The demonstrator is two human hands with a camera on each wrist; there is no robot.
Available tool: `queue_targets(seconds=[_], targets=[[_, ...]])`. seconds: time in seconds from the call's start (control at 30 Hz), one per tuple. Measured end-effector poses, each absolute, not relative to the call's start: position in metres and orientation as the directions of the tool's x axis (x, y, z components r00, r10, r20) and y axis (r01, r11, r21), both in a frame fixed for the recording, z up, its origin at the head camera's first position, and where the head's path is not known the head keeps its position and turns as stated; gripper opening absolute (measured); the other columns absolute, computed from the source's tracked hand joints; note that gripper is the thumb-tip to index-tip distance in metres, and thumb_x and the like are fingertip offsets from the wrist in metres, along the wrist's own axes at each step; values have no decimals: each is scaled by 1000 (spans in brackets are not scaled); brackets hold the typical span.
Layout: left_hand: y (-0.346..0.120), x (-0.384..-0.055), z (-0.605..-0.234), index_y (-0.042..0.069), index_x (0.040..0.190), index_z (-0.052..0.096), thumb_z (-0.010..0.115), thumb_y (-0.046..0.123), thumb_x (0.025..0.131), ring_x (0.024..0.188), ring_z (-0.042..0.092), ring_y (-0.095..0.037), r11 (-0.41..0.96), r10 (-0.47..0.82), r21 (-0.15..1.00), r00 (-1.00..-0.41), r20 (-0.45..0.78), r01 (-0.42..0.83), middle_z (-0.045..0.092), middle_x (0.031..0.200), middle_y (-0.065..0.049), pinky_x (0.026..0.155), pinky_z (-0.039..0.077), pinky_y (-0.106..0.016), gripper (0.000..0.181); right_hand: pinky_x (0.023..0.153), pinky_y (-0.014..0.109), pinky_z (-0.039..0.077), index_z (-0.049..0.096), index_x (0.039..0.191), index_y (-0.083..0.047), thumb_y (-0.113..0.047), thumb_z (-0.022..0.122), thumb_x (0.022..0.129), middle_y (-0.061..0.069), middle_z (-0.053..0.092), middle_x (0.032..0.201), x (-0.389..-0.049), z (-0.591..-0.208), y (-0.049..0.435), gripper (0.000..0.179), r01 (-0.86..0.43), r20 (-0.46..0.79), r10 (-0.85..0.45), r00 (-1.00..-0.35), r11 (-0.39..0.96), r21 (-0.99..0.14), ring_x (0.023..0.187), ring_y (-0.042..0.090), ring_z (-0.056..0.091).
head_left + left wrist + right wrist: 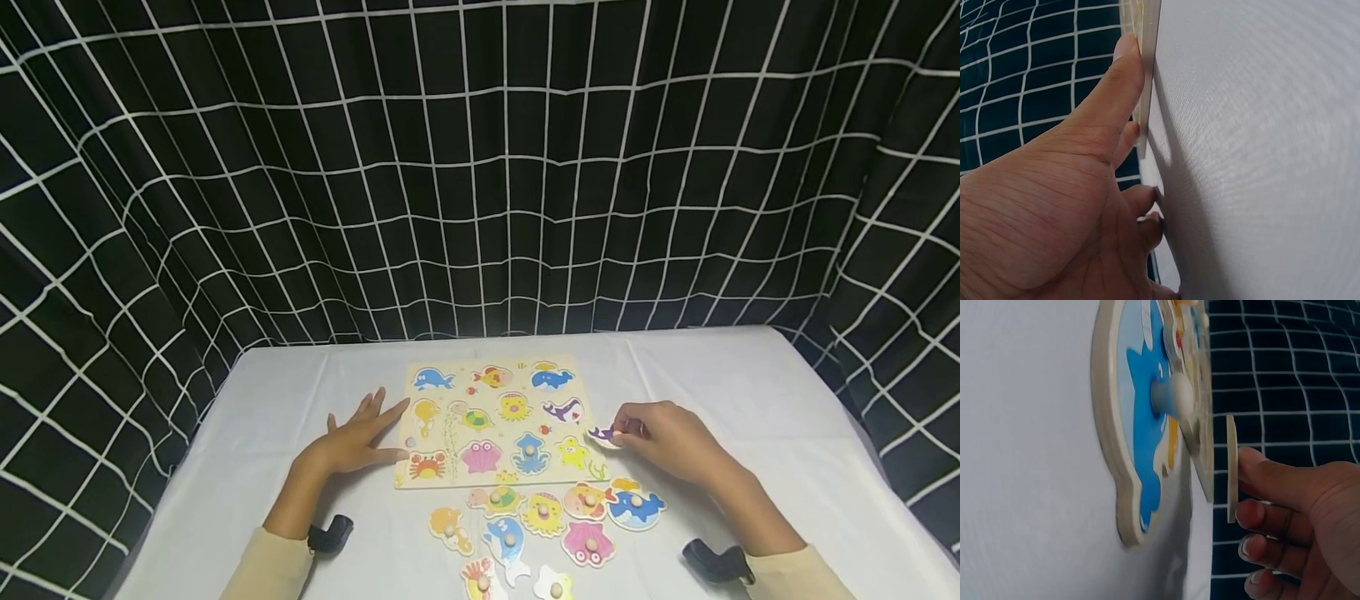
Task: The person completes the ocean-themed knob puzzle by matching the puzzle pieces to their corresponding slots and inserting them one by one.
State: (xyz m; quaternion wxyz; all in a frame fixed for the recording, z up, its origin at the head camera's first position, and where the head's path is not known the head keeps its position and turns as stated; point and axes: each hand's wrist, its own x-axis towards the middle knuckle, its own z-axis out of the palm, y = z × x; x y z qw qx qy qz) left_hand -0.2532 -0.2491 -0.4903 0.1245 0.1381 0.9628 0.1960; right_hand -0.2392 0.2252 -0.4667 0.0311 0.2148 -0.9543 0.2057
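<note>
R hand (663,433): thumb and index clamped on the round knob (617,437) of a flat purple-and-white wooden shark piece (600,434). Piece sits at the fingertips, raised off the surface, at R edge of a pale rectangular wooden puzzle board (495,429), near the printed purple shark picture (564,411). L hand (352,437): fingers spread apart, thumb against board's L edge.

On board: blue wooden squid piece (531,461), knob up, in its spot. Nearest R hand, below board's lower R corner: blue wooden whale piece (648,510); adj. to it, orange-and-yellow fish piece (577,502). Pink shell piece (579,537) and approx. six other knobbed sea-animal pieces lie further L and nearer the person. Base: white tablecloth (712,358). Bkgd: black curtain (480,179) w/ white grid lines.
</note>
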Motion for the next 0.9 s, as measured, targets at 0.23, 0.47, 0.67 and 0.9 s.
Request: queue_targets(seconds=[0.23, 0.47, 0.67, 0.9], targets=[[-248, -252, -488, 25, 161, 32, 68, 58, 90, 155, 3, -40, 886, 324, 406, -925, -196, 225, 10, 168, -20, 109, -2, -81, 86, 64, 31, 42, 73, 88, -25, -28, 79, 89, -15, 59, 70, -240, -470, 216, 6, -413, 108, -404, -908, 828, -378, 65, 7, 50], [-251, -254, -491, 25, 161, 30, 69, 58, 89, 155, 3, -40, 888, 323, 404, -924, -205, 221, 8, 168, -20, 108, -2, -81, 88, 65, 32, 44, 73, 88, -23, -28, 79, 89, -13, 63, 73, -247, -469, 200, 8, -435, 133, -416, -899, 820, -374, 67, 9, 52], [-252, -256, -494, 26, 161, 31, 69, 61, 88, 155, 4, -40, 892, 318, 394, -927, -196, 223, 9, 169, -19, 108, -1, -81, 89, 65, 33, 44, 72, 86, -23, -28, 81, 87, -14, 63, 73, -257, -470, 191, 10, -456, 151, -430, -890, 825, -333, 69, 9, 52], [-253, -258, -496, 28, 161, 31, 68, 64, 87, 156, 3, -38, 895, 314, 389, -930, -194, 221, 9, 169, -17, 109, -1, -81, 90, 64, 32, 44, 70, 82, -22, -25, 82, 86, -14, 62, 71, -270, -469, 182, 13, -478, 158, -452, -878, 817, -321, 68, 9, 52]])
